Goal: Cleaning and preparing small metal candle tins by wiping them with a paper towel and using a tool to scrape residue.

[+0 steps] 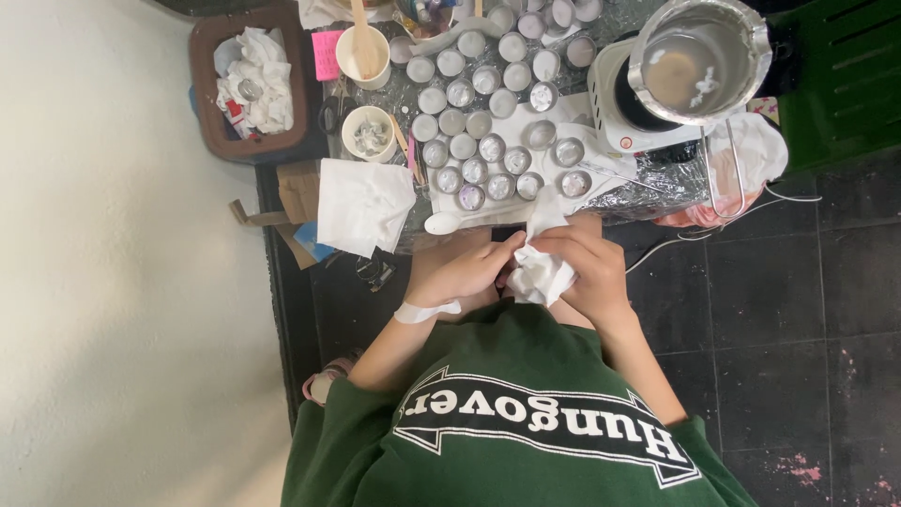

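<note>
**Both hands on a white tissue at a foil-covered table**

The person sits over a low table (657, 183) wrapped in crinkled foil, seen from above. The left hand (465, 268) and right hand (587, 268) meet just in front of the table's near edge, both curled closed around a crumpled white tissue (540, 272); the fingers of each pinch it from either side. Whether anything is wrapped inside the tissue cannot be told. A white band circles the left wrist.

On the table, rows of small round tins (479, 122) fill the middle, some holding white wax, some shiny and empty. A white spoon (443, 222) lies at the table's near edge, just beyond the left hand. A flat white napkin (361, 207) hangs over the table's left edge. Two white cups (366, 131) stand at the table's left side, the farther one with a wooden stick in it. At the table's right end, a metal pot (699, 61) with a pale film inside sits on a white hotplate (624, 108).

Left of the table, a brown bin (211, 103) holds used tissues. The floor right of the table is dark tile (807, 310) with pink stains; left of the table runs a pale wall (113, 282).
</note>
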